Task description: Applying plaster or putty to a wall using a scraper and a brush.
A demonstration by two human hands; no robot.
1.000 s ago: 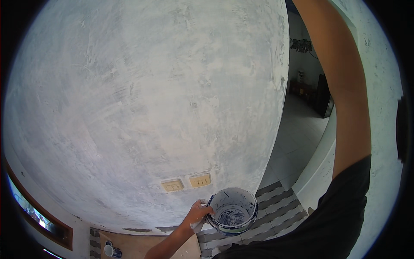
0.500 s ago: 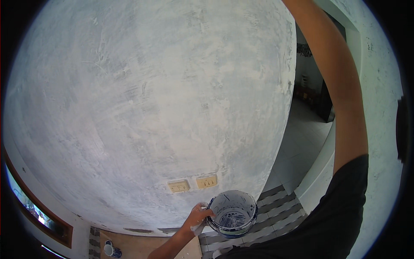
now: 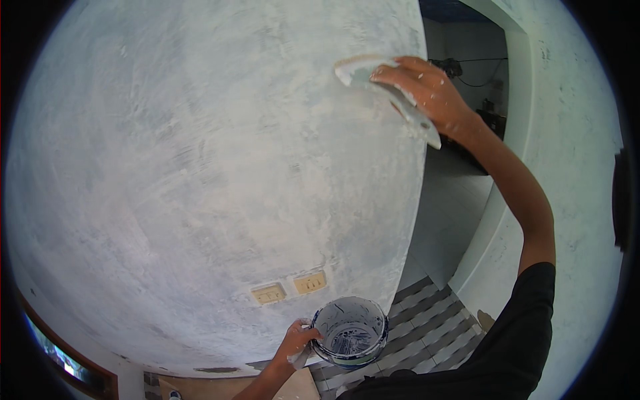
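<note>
My right hand [image 3: 433, 93], flecked with white, is closed on a wide, paint-covered brush [image 3: 360, 70] near the wall's right edge; its handle [image 3: 427, 133] slants down beneath the fingers. The wall [image 3: 220, 153] is streaked white and grey. Low in view, my left hand [image 3: 299, 340] grips the rim of a paint bucket [image 3: 350, 313], smeared white and dark blue inside. Something whitish, too unclear to name, is also at that hand. Above the bucket are two cream wall plates, a left one [image 3: 269, 293] and a right one [image 3: 310, 282].
A doorway [image 3: 447, 200] at right opens onto a tiled room with dark objects. Grey patterned floor tiles [image 3: 427, 320] lie below, beside a brown board [image 3: 297, 388]. A wood-framed window [image 3: 100, 380] is at lower left. Another wall [image 3: 567, 167] stands at far right.
My right hand, out of view at the top before, has come down into view with the brush. My left hand and bucket have shifted slightly left in the picture.
</note>
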